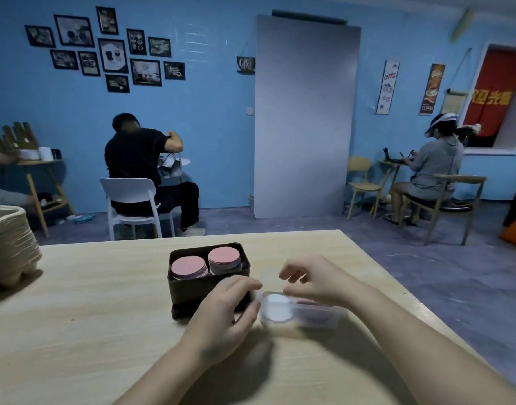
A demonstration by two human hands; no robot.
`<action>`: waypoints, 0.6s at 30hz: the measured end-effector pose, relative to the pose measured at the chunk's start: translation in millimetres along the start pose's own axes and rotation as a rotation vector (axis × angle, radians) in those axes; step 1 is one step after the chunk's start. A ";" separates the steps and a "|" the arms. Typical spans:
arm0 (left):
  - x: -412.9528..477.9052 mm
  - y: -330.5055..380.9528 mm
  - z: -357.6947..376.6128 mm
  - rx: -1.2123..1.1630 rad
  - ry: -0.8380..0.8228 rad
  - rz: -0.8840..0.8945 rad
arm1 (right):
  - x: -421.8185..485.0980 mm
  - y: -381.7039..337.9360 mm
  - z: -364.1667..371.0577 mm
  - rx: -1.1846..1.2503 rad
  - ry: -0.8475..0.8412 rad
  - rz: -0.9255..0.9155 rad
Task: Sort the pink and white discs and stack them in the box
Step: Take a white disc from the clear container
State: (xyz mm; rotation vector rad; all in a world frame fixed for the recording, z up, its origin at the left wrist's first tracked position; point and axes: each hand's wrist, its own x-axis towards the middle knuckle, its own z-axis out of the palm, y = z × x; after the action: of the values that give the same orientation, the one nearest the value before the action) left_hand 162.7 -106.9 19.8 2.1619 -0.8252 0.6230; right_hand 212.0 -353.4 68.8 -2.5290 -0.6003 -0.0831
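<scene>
A dark box [192, 290] stands mid-table with two stacks of pink discs [189, 267] [224, 257] inside. To its right sits a clear plastic box [318, 321] holding a stack of white discs [278, 307] and a darker pinkish stack [311, 309], partly hidden by my right hand. A clear lid [269, 278] stands raised over the box's left end. My left hand [224, 311] pinches the lid's left edge with curled fingers. My right hand [316, 280] hovers above the clear box, its curled fingers and thumb at the lid's right edge.
A stack of pulp trays [8, 244] stands at the table's left edge. The wooden table [90, 302] ends at an angled right edge close to the clear box. Beyond it, people sit on chairs [134, 206] at small tables by the blue wall.
</scene>
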 end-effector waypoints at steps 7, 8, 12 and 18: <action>-13.9 -10.3 17.9 -0.060 -0.074 -0.049 | 11.4 13.3 2.6 -0.098 -0.190 0.009; -15.0 -11.0 18.3 -0.059 -0.079 -0.051 | 14.4 13.3 2.7 -0.101 -0.225 0.010; -16.0 -9.7 18.8 -0.086 -0.085 -0.048 | 19.0 12.7 5.2 -0.122 -0.341 0.040; -14.9 -11.5 19.4 -0.097 -0.082 -0.056 | 21.1 4.4 2.9 -0.294 -0.432 0.012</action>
State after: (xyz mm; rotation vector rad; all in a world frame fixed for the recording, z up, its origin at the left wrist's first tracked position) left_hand 164.2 -110.3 -6.9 2.1258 -0.8187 0.4597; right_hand 232.7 -346.8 67.9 -2.8569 -0.7854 0.4195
